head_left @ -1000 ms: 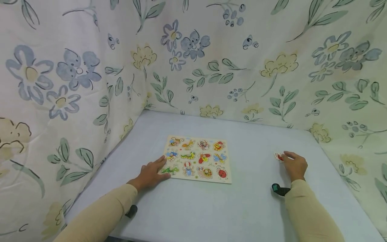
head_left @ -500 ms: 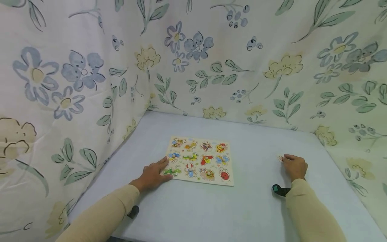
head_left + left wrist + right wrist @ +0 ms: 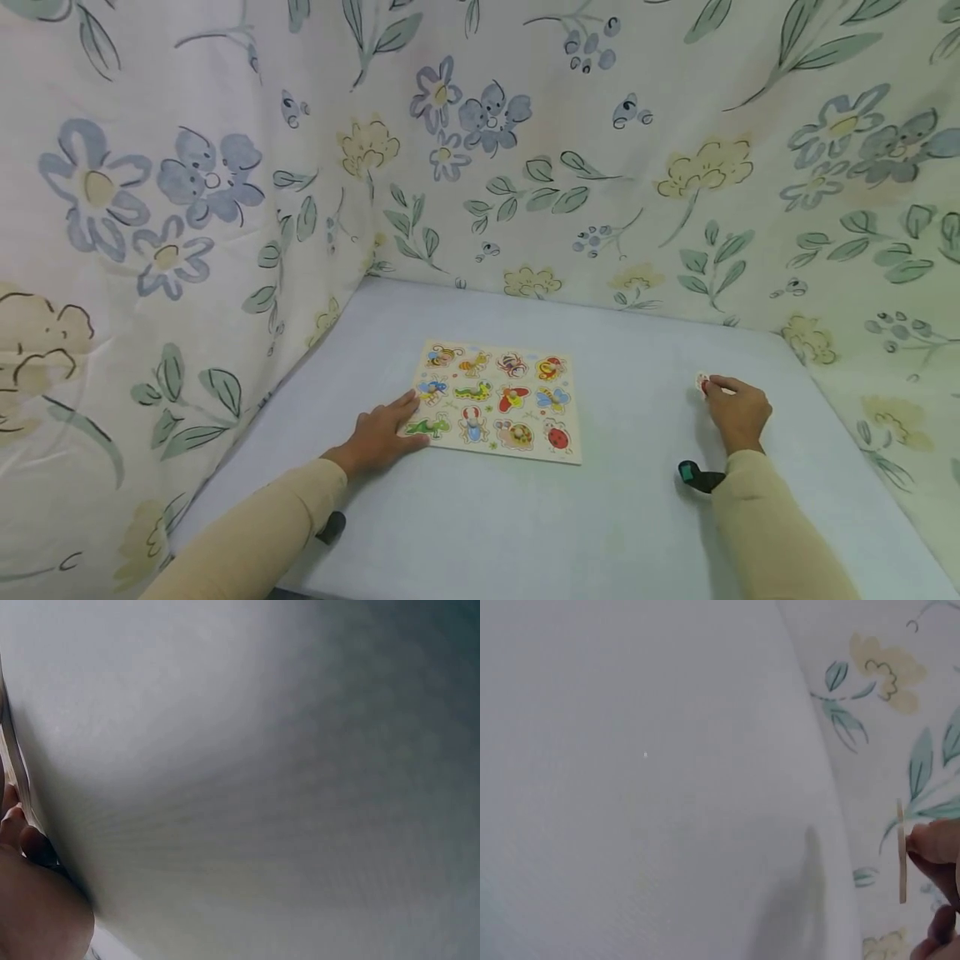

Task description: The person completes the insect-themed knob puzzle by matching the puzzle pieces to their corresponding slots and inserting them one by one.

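Observation:
A flat wooden puzzle board (image 3: 575,446) with colourful insect pictures lies on the table. My left hand (image 3: 381,433) rests at its left edge, fingers extended onto the corner and thumb along the near side. Well to the right of the board, my right hand (image 3: 738,412) pinches a small puzzle piece (image 3: 702,384) with a red print on pale wood. The right wrist view shows this piece (image 3: 901,855) edge-on as a thin strip between the fingertips, above the table. Only part of the left hand (image 3: 45,907) shows in the left wrist view, at the lower left.
A pale cloth-covered table (image 3: 510,525) spreads around the board. Floral curtains (image 3: 487,208) enclose its back and both sides. A dark strap end (image 3: 699,477) sticks out by the right cuff, and another dark piece (image 3: 332,527) by the left sleeve.
The right hand has turned the puzzle piece and shifted slightly right; its red print shows clearly again after being nearly edge-on. The left hand stays on the board. The head view has shifted a little.

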{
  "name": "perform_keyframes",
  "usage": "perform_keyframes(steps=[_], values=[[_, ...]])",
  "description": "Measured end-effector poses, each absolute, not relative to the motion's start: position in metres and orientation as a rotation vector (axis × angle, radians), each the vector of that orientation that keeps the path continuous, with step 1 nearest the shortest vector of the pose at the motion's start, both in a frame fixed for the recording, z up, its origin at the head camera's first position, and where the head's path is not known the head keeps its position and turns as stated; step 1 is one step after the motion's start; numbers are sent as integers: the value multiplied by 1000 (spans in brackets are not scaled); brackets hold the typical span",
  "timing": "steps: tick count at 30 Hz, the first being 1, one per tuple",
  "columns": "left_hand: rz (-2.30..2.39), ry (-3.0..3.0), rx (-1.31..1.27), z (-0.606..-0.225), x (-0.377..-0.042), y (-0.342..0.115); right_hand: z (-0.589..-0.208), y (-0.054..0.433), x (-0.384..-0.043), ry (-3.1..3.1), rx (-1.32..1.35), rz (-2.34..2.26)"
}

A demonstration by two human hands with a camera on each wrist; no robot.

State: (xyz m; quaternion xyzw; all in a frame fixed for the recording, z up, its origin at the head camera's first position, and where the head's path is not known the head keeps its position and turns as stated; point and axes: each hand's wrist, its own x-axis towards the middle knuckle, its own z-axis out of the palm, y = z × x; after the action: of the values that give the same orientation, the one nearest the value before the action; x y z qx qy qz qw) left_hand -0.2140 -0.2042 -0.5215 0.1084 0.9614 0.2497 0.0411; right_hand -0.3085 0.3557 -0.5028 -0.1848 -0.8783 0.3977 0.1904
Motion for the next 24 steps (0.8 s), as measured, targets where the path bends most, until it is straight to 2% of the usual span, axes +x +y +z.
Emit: perform_keyframes(steps=[11, 24], values=[[763, 2941, 315, -520, -212, -205, -481, 307, -272, -2299, -518, 1219], [775, 2948, 322, -521, -212, -204, -466, 267, -245, -2065, -266, 1155]])
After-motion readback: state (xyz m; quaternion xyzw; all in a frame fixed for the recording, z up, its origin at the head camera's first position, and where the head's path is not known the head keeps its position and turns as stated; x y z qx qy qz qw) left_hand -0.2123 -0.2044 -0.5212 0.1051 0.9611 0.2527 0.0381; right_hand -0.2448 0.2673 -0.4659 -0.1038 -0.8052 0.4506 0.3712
